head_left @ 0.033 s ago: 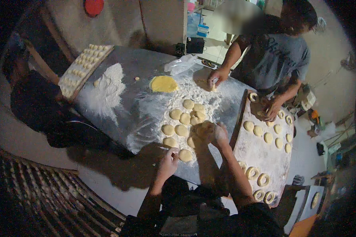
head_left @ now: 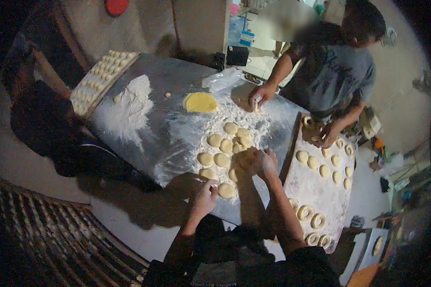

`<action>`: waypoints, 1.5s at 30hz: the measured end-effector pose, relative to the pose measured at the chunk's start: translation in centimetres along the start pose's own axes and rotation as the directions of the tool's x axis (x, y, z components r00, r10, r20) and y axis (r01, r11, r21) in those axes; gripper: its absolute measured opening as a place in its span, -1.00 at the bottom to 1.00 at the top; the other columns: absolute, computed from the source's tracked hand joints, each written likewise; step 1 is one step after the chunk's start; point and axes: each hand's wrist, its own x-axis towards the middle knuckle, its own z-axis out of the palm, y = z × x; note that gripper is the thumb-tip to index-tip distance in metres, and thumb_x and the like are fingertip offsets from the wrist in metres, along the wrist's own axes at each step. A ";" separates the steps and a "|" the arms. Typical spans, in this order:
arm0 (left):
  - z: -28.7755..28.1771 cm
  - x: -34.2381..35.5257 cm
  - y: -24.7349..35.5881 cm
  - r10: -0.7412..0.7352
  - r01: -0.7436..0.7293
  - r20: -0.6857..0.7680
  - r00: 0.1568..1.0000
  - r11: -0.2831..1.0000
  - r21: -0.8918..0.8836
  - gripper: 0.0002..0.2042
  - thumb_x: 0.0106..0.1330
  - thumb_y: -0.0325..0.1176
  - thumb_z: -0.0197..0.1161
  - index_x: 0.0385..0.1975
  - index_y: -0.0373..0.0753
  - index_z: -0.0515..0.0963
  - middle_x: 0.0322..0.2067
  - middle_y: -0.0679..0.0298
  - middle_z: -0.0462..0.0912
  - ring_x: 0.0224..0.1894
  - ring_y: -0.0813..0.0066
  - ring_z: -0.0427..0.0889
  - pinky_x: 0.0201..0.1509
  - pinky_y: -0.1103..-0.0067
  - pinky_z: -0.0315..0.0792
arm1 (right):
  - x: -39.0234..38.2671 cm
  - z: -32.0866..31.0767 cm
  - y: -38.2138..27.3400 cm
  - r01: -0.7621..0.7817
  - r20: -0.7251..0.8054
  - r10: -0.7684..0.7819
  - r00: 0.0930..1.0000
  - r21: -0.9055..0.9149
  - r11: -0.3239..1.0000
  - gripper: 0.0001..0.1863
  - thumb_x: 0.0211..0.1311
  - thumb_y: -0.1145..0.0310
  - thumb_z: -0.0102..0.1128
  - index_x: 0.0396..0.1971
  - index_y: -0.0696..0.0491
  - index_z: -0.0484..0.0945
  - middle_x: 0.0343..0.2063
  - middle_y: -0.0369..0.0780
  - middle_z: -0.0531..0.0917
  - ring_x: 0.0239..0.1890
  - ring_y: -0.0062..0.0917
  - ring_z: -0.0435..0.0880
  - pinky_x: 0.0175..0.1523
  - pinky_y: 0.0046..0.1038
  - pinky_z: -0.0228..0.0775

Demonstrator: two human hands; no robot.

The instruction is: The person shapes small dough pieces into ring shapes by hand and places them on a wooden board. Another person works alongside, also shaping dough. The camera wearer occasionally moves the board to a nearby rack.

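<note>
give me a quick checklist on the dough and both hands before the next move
1. Flour around the dough rounds: ok, scattered about them.
2. Rounds spaced apart: not ok, some at the group's far right crowd together.
3. Left hand clear of the nearest round: cannot tell, fingers are right beside it.
4. Right hand free: cannot tell, shadow hides its fingertips.
5. Board in place: ok, on the right, bearing dough rings.

Red round obj. (head_left: 116, 6) is on wall (head_left: 151, 26); blk box (head_left: 237, 56) is nr blue container (head_left: 246, 39); slatted rack (head_left: 57, 229), btm left.
</note>
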 end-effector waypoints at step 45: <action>4.4 5.8 11.3 0.347 -0.221 0.067 0.935 0.721 -0.657 -0.81 0.34 -0.23 -0.08 -0.26 -0.24 0.28 -0.41 0.39 0.26 -0.30 0.54 0.27 -0.19 0.57 0.22 | -4.1 -11.7 -10.1 0.044 -0.011 0.374 0.928 0.996 -0.080 -0.52 0.27 0.15 0.02 0.12 0.00 0.19 -0.33 -0.22 0.49 -0.35 -0.51 0.49 -0.27 -0.45 0.37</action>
